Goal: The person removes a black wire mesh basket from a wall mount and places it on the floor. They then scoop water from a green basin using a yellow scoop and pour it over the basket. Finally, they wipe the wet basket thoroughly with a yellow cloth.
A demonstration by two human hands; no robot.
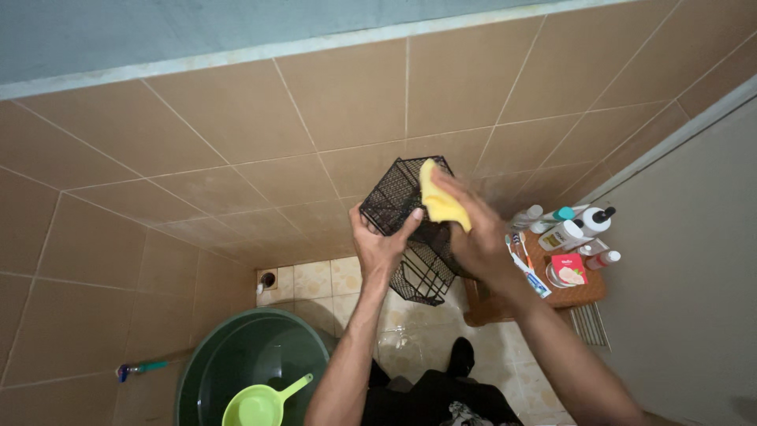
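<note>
Wiping: a person holds a black wire basket (410, 237) up against a tan tiled wall (236, 118) and rubs it with a yellow cloth (441, 201).
Left hand (378, 244): grip closed around the basket's near edge, thumb over the rim, carrying it in mid-air.
Right hand (473, 237): grip closed on the cloth, pressing it to the basket's upper corner.
Risk: the basket hangs from one hand only; a hard push with the cloth could likely twist it loose and drop it onto the floor or the toiletries below.
Second risk: the floor tiles (410, 339) look glossy, perhaps wet, so footing may be poor.
Surface: a small wooden stool (579, 296) at right carries bottles (579, 225), a toothbrush (524, 264) and a pink box (569, 268).
Room: a bathroom corner; a green basin (197, 379) with a lime dipper (264, 402) stands lower left, near a floor drain (269, 279).
</note>
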